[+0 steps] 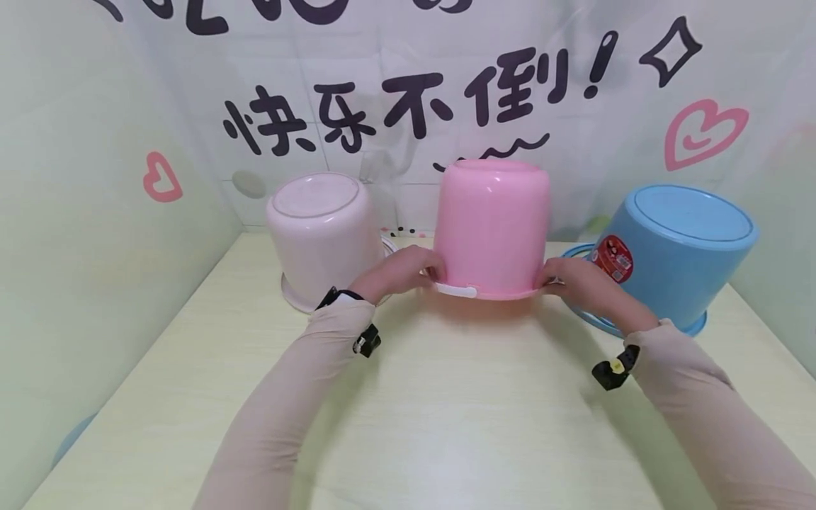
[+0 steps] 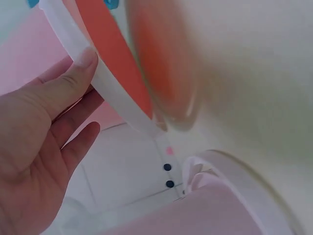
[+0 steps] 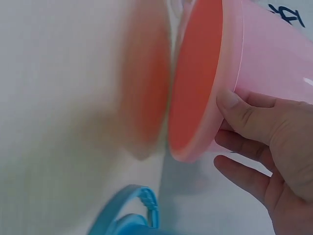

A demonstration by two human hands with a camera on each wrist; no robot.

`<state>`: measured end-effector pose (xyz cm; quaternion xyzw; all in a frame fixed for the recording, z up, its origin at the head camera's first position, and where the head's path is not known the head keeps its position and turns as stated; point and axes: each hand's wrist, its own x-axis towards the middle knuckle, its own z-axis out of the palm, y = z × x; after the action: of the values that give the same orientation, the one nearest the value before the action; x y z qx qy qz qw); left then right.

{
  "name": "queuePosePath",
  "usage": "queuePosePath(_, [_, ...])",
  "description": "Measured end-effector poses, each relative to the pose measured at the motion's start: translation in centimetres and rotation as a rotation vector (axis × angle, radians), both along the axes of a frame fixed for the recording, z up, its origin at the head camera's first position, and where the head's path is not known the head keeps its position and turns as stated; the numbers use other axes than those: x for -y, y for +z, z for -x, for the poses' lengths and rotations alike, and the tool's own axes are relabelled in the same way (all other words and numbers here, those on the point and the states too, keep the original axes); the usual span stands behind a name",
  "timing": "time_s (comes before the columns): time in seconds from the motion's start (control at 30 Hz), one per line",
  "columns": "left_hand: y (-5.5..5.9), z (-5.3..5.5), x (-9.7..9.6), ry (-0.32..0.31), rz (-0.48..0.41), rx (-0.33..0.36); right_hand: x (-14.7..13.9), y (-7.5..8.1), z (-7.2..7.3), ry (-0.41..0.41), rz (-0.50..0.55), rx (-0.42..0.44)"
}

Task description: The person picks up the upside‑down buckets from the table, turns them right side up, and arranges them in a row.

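A pink bucket (image 1: 492,227) is upside down at the back middle of the table, its near rim raised off the surface. My left hand (image 1: 406,270) pinches the rim on the left, the thumb over a white handle band (image 2: 115,100). On the opposite side my right hand (image 1: 579,282) pinches the rim between thumb and fingers. Both wrist views look in under the rim at the orange-red inside (image 3: 198,73). Whether the far rim touches the table, I cannot tell.
Left of the pink bucket stands an upturned pale pink bucket (image 1: 325,241). An upturned blue bucket (image 1: 676,265) with a red label (image 1: 613,258) is on the right. Behind the pale table (image 1: 446,411) hangs a white printed sheet (image 1: 395,163); side walls border the table.
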<state>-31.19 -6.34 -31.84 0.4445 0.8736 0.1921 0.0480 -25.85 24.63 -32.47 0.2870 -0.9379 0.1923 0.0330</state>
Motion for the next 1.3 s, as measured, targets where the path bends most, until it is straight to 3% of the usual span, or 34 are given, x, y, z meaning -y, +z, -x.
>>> queuePosePath(0.17, [2.0,0.2,0.4,-0.055,-0.016,0.014,0.0,2.0,-0.4,-0.021,0.016,-0.004])
queuePosePath(0.3, [3.5,0.1,0.6,-0.071,-0.026,0.064,0.1,3.6,-0.7,-0.022,0.010,0.004])
queuePosePath(0.43, [5.1,-0.1,0.7,-0.079,-0.042,0.128,0.2,5.3,-1.0,-0.059,-0.014,0.032])
queuePosePath(0.57, [6.3,0.1,1.1,-0.138,-0.088,0.209,0.3,6.8,-1.3,-0.098,-0.001,0.061])
queuePosePath(0.77, [7.8,0.4,1.9,-0.215,-0.202,0.339,0.4,8.7,-1.4,-0.063,0.051,0.040])
queuePosePath(0.93, [8.8,0.7,2.4,-0.199,-0.243,0.379,0.3,9.7,-1.4,-0.034,0.085,0.018])
queuePosePath(1.17, [9.3,1.0,3.1,-0.160,-0.304,0.527,0.7,11.1,-1.3,-0.035,0.103,0.043])
queuePosePath(1.3, [9.6,1.4,3.4,-0.153,-0.326,0.572,0.7,11.8,-0.7,-0.012,0.112,0.062])
